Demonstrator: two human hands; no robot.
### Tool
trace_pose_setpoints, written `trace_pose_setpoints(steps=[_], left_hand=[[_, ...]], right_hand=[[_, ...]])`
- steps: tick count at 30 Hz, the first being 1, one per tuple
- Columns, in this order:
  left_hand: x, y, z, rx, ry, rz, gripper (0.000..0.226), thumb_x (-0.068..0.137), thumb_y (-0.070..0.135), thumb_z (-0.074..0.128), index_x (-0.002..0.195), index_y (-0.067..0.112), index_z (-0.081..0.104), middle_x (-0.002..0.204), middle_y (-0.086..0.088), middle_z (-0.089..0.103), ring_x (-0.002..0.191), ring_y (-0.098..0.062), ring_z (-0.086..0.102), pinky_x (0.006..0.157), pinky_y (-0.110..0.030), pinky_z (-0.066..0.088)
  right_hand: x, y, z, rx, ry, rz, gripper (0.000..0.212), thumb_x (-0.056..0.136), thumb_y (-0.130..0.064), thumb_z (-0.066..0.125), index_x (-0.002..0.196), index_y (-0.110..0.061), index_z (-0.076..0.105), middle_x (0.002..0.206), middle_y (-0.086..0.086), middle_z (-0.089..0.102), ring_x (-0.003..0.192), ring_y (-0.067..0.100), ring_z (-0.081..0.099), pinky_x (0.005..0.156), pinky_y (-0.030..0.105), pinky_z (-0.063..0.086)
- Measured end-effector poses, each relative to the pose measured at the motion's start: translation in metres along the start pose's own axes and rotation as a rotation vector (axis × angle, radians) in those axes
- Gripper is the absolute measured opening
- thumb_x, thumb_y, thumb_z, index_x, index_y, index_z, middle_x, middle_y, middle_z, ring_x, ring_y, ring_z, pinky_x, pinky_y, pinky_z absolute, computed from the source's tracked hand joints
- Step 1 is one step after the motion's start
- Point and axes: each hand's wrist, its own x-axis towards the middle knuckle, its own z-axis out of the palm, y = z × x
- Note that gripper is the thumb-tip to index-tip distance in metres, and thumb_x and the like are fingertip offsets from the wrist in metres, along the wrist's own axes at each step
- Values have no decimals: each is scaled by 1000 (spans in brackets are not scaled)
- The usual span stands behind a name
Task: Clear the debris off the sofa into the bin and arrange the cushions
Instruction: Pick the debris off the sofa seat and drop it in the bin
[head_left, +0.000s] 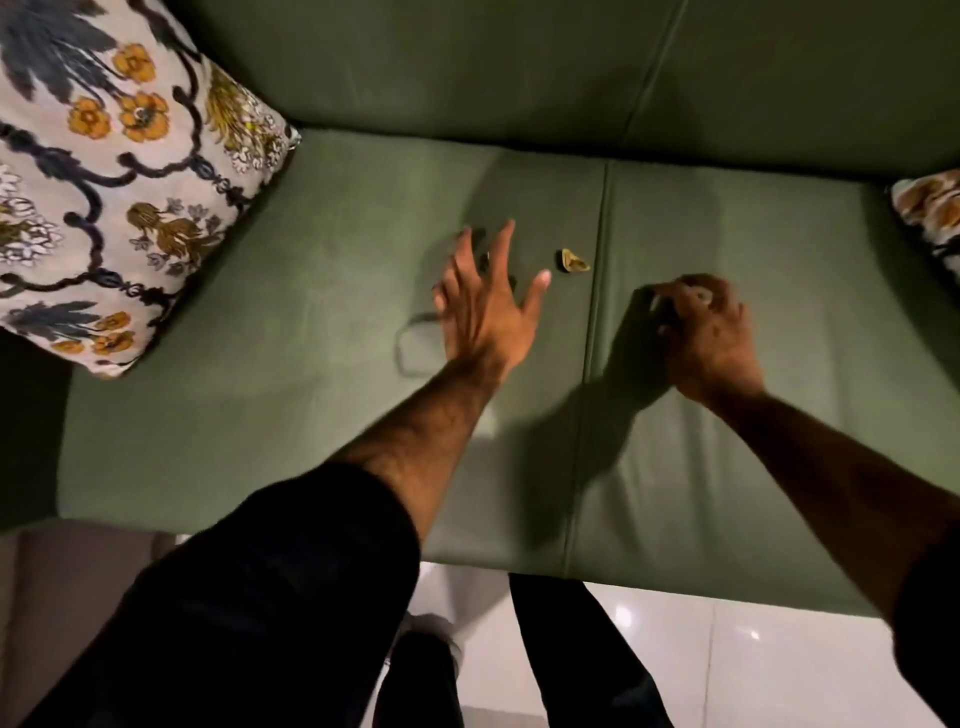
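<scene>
A green sofa seat (311, 415) fills the view. My left hand (488, 301) hovers over its middle, fingers spread, palm down, holding nothing. Small dark bits of debris (485, 260) show between its fingers. Just right of its thumb lies a small yellow scrap (574, 261), beside the seam between the seat pads. My right hand (701, 332) rests on the right pad with fingers curled around something small and pale (701, 296), blurred. A floral cushion (114, 171) leans in the left corner. A second floral cushion (930, 213) pokes in at the right edge.
The sofa backrest (519, 73) rises behind the seat. The seat's front edge runs across the lower view, with glossy white floor tiles (727, 660) below and my dark trouser legs (582, 649) standing against it. No bin is in view.
</scene>
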Motion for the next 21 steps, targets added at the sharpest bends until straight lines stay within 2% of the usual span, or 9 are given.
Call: trace_pose_setpoints(steps=[3, 6, 10, 12, 14, 16, 18, 21], left_hand=[[10, 12, 25, 144, 54, -17, 68, 91, 70, 37, 151, 37, 31, 158, -12, 30, 140, -39, 31, 112, -55, 27], [15, 21, 43, 259, 124, -54, 67, 89, 74, 34, 145, 37, 41, 150, -10, 41, 136, -41, 36, 108, -55, 29], [22, 15, 50, 387, 159, 37, 63, 92, 71, 32, 146, 39, 37, 147, -9, 46, 124, -36, 47, 96, -50, 36], [27, 12, 51, 429, 171, 153, 58, 95, 64, 36, 148, 40, 34, 147, -10, 47, 116, -33, 52, 89, -48, 40], [29, 16, 52, 399, 122, 255, 54, 97, 55, 43, 148, 42, 33, 146, -9, 46, 112, -32, 52, 88, -47, 42], [31, 21, 51, 307, 51, 301, 53, 97, 46, 49, 148, 43, 35, 145, -9, 45, 113, -32, 50, 91, -48, 44], [34, 22, 47, 253, 30, 327, 56, 96, 41, 55, 148, 42, 35, 144, -10, 45, 113, -34, 50, 90, -49, 48], [42, 26, 43, 189, 7, 343, 68, 92, 38, 63, 151, 42, 29, 145, -12, 42, 116, -35, 50, 86, -48, 51]], right_hand=[[3, 8, 15, 18, 67, -39, 36, 96, -12, 55, 131, -21, 58, 145, 15, 42, 130, 38, 42, 107, 45, 44], [2, 16, 25, 100, 127, -32, 18, 99, -13, 52, 107, -15, 68, 134, 12, 47, 118, 25, 50, 94, 19, 41], [-8, 15, 34, 141, 116, 8, 18, 99, -11, 52, 101, -13, 70, 126, 9, 50, 108, 20, 52, 77, 3, 36], [-13, 16, 37, 210, 159, 29, 22, 95, -3, 53, 102, -7, 74, 118, 14, 58, 103, 25, 57, 78, 6, 40], [-18, 17, 38, 255, 176, 24, 24, 93, 1, 53, 101, -6, 74, 113, 16, 62, 100, 25, 59, 80, 10, 42], [-26, 14, 39, 310, 126, 66, 23, 94, 1, 54, 92, -17, 68, 115, 9, 60, 106, 22, 61, 85, 8, 45], [-34, 11, 47, 315, 105, 85, 30, 95, -1, 55, 86, -28, 64, 120, 8, 59, 108, 20, 60, 93, 13, 46], [-44, 7, 50, 364, 171, 86, 27, 91, 1, 54, 98, -12, 76, 112, 14, 62, 96, 17, 55, 80, 3, 39]])
